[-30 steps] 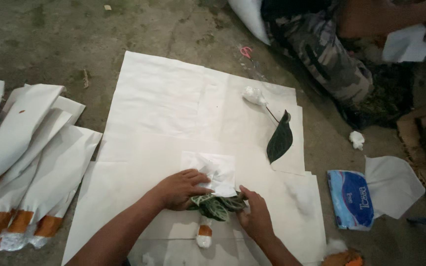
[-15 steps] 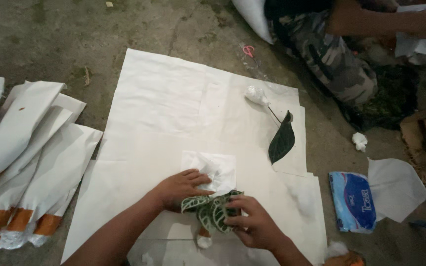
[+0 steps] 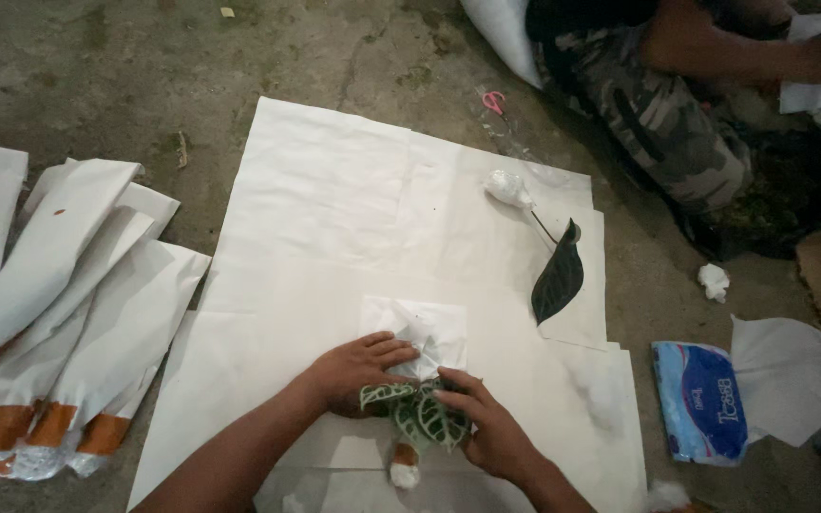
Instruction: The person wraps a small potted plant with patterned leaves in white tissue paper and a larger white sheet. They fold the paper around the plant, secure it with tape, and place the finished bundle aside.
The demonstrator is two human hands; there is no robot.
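Lying on white paper sheets spread over a concrete floor, the small veined plant cutting has its long axis running toward the person, wrapped root end nearest them and leaves pointing away toward a crumpled tissue. The left hand rests flat, fingers extended, on the tissue's edge and leaves. The right hand curls loosely over the leaves, pinching them. A dark-leaved cutting lies farther away; folded paper sleeves sit left.

Plant-packing floor: bare concrete, paper wraps
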